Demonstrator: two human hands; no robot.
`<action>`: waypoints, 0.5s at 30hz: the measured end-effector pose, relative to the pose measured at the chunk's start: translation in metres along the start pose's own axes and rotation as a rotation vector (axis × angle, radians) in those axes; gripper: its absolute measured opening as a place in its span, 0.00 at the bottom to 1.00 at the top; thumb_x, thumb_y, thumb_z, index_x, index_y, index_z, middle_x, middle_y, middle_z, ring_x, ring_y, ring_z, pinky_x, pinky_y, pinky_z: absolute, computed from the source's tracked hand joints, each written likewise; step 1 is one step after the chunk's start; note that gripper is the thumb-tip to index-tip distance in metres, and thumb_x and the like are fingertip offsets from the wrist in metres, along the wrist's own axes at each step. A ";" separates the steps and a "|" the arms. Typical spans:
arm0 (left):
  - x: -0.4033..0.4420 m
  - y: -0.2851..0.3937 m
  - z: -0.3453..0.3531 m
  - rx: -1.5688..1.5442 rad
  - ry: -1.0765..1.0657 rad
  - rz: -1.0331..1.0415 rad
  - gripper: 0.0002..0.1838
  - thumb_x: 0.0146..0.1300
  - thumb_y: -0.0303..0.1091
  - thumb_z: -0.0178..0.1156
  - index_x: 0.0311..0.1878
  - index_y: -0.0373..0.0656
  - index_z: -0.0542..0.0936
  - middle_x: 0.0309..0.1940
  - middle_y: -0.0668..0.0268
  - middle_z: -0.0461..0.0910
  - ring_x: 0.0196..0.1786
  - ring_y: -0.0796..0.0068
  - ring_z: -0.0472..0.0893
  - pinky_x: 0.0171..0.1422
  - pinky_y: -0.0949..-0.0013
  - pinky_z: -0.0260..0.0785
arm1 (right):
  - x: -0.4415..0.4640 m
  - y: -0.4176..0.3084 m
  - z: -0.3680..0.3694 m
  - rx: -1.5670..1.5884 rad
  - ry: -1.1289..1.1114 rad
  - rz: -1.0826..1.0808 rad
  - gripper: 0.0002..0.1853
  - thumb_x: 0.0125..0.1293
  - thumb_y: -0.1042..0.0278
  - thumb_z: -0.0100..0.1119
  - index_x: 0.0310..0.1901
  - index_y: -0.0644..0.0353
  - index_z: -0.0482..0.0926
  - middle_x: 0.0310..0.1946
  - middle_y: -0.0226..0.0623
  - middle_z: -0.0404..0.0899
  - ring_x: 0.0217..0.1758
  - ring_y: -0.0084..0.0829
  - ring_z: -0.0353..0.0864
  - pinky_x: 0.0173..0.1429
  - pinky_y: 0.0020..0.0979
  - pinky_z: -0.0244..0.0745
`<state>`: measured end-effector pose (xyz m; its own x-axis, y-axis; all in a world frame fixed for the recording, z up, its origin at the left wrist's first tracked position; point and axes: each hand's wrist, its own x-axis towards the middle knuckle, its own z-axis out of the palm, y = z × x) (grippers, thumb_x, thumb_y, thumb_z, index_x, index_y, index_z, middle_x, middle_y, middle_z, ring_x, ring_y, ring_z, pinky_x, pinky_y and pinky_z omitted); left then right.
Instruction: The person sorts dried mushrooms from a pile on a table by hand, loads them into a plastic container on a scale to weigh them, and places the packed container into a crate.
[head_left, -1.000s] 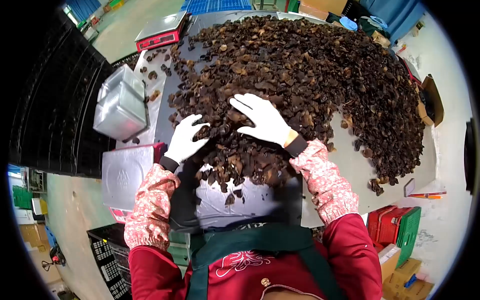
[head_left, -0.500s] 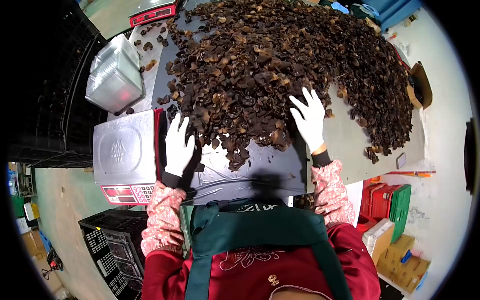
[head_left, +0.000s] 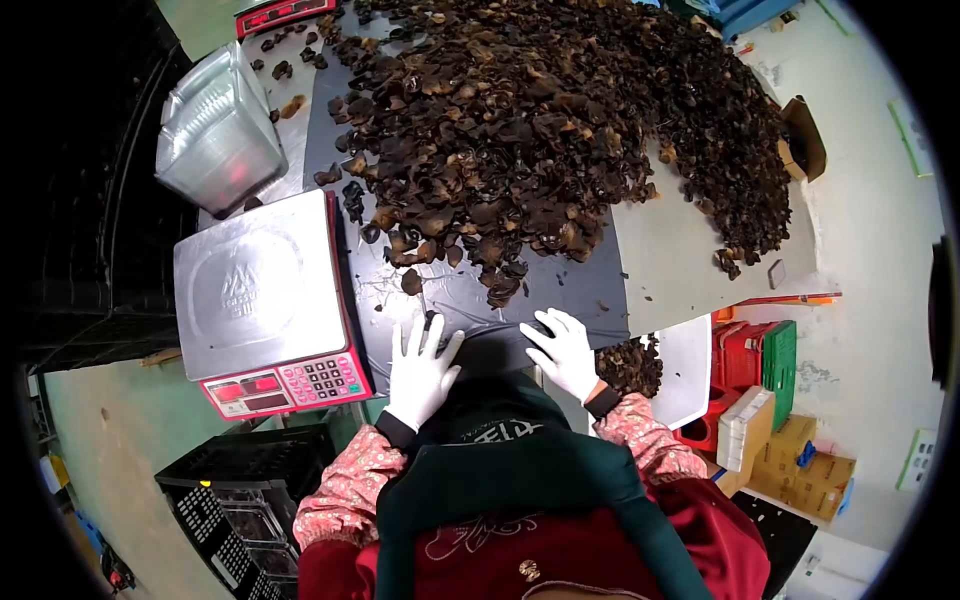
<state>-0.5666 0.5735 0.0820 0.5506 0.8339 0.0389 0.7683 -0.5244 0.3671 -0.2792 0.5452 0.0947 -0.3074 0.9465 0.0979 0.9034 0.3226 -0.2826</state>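
Note:
A broad pile of dark brown, curled, fungus-like pieces [head_left: 500,140] covers much of the table, which has a grey plastic sheet [head_left: 570,290] over its near part. My left hand [head_left: 421,375], in a white glove, lies at the sheet's near edge with its fingers spread and holds nothing; a small dark piece is by its fingertips. My right hand [head_left: 562,352], also gloved in white, rests at the same edge further right, fingers apart and empty. Both hands are nearer my body than the pile and apart from each other.
A scale [head_left: 260,285] stands left of my left hand, with stacked clear plastic trays [head_left: 220,130] behind it. A white tub [head_left: 685,375] holding dark pieces is below the table edge at right. Black crates [head_left: 240,500] stand lower left; red and green crates [head_left: 780,365] stand right.
Both hands have moved off the pile to the near table edge and closer together. The view has tilted down, bringing the scale and the white tub further into sight.

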 end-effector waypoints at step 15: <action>0.014 -0.010 0.000 -0.382 0.437 -0.237 0.22 0.64 0.30 0.60 0.62 0.39 0.75 0.65 0.47 0.70 0.64 0.45 0.73 0.66 0.53 0.67 | 0.138 0.003 -0.003 1.174 0.137 0.554 0.22 0.63 0.72 0.66 0.58 0.61 0.76 0.43 0.34 0.79 0.36 0.21 0.78 0.42 0.23 0.77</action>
<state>-0.5663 0.5906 0.0785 0.1326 0.9557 0.2627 0.6377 -0.2852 0.7155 -0.3179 0.6765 0.1107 0.1147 0.9680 -0.2232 0.0797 -0.2329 -0.9692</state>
